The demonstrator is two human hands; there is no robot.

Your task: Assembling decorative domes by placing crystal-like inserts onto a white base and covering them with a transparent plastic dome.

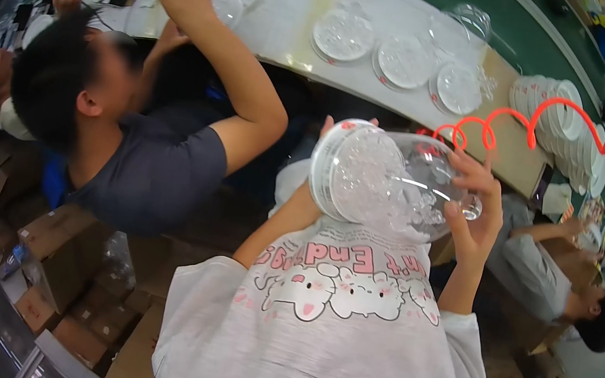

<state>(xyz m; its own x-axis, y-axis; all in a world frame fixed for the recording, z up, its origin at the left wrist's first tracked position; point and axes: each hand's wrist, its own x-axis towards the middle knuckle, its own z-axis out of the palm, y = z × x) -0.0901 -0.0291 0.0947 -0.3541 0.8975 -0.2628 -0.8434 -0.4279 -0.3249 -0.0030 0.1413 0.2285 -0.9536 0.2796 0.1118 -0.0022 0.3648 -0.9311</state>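
In front of my chest I hold a clear plastic dome (435,172) tilted on its side, its wide end against a round white base (331,166). Small clear plastic pieces (374,173) lie heaped inside, spilling toward the narrow knobbed end. My left hand (310,190) grips the white base from behind; most of its fingers are hidden, with fingertips showing at the upper rim. Around the dome's narrow end my right hand (478,200) is closed, thumb below and fingers over the top.
Several round clear-topped containers (343,34) stand on the white table (287,0). A coiled orange air hose (537,121) hangs at right, near stacked white discs (565,122). A co-worker (139,152) sits at left, another person (548,265) at right. Cardboard boxes (59,235) are piled behind.
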